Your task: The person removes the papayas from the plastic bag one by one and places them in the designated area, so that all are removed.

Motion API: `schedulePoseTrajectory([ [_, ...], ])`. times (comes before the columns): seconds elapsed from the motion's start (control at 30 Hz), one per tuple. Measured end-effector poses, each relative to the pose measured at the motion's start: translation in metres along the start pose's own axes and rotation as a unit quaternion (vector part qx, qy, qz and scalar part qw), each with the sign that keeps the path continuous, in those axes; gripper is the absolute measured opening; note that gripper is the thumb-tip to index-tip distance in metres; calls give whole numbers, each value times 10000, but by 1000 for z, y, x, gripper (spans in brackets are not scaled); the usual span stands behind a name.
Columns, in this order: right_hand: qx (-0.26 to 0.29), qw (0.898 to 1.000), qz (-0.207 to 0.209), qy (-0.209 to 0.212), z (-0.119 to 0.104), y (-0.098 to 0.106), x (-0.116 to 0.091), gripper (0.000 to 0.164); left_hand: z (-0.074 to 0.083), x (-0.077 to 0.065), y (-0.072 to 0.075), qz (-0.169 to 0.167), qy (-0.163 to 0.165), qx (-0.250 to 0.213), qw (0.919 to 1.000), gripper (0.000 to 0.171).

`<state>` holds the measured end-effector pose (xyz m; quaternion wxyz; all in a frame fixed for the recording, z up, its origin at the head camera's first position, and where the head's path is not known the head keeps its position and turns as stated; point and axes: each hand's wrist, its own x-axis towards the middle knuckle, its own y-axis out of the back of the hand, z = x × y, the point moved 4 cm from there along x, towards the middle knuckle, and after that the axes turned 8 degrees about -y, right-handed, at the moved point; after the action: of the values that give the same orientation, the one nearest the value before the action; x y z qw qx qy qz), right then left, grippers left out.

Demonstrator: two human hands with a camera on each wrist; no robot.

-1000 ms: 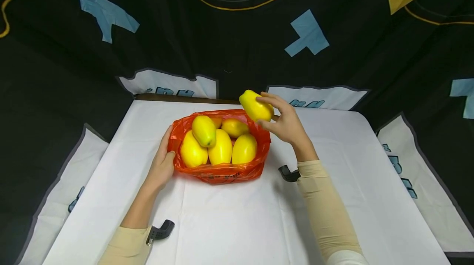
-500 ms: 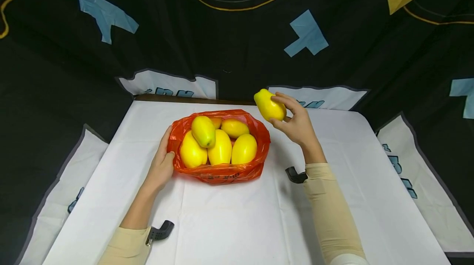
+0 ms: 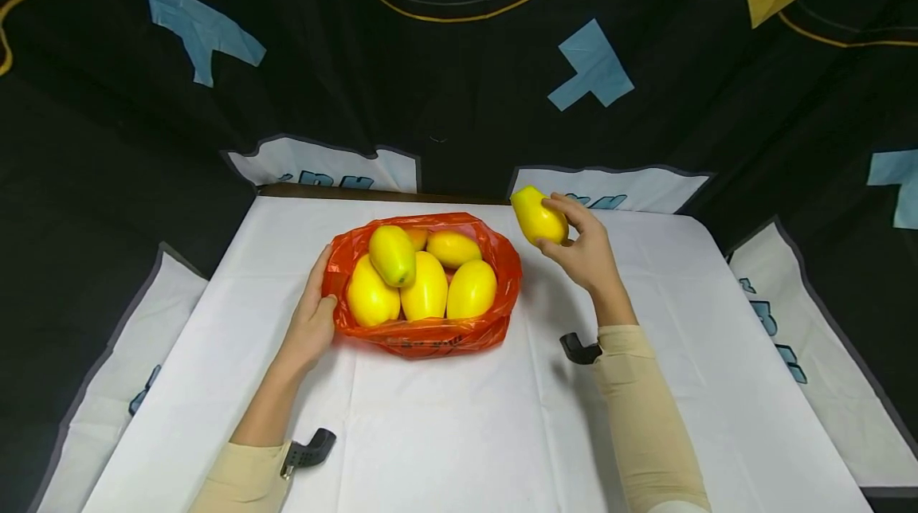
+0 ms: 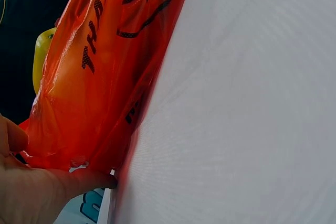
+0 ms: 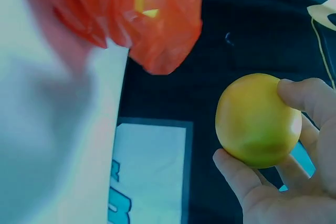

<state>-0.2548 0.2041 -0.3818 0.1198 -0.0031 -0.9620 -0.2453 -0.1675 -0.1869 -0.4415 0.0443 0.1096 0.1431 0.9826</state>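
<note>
A red plastic bag (image 3: pixel 423 347) stands wide-mouthed on the table, with several smooth yellow fruits (image 3: pixel 424 286) inside. One of them (image 3: pixel 392 256) lies on top of the others. My left hand (image 3: pixel 310 322) holds the bag's left side; in the left wrist view the thumb (image 4: pixel 86 181) lies along the bag's edge. To the right of the bag and above the table, my right hand (image 3: pixel 584 250) grips a yellow oval fruit (image 3: pixel 538 215) with a blunt, narrowed tip. The right wrist view shows thumb and fingers around this fruit (image 5: pixel 257 121), clear of the bag.
A white cloth (image 3: pixel 445 433) covers the table. Its dark back edge (image 3: pixel 337 193) lies behind the bag, and a black curtain (image 3: pixel 445 99) with blue and yellow tape hangs beyond. A black curved device (image 3: pixel 308 449) sits at each wrist.
My right hand has carried its fruit rightward, away from over the bag's right rim, and most recently slightly down. The left hand and the bag stay in place.
</note>
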Motion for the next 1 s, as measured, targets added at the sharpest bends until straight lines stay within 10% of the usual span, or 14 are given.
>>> schedulePoseTrajectory([
  [0.33, -59, 9996, 75, -258, -4, 6, -14, 55, 0, 1, 0, 33, -21, -50, 10000, 71],
  [0.6, -214, 9984, 283, -447, 53, 2, -7, 57, -1, -1, -1, 33, 40, -67, 10000, 71],
  [1.0, -363, 9960, 322, -752, 74, 0, -12, 58, 0, -1, -1, 33, 44, -51, 10000, 70],
])
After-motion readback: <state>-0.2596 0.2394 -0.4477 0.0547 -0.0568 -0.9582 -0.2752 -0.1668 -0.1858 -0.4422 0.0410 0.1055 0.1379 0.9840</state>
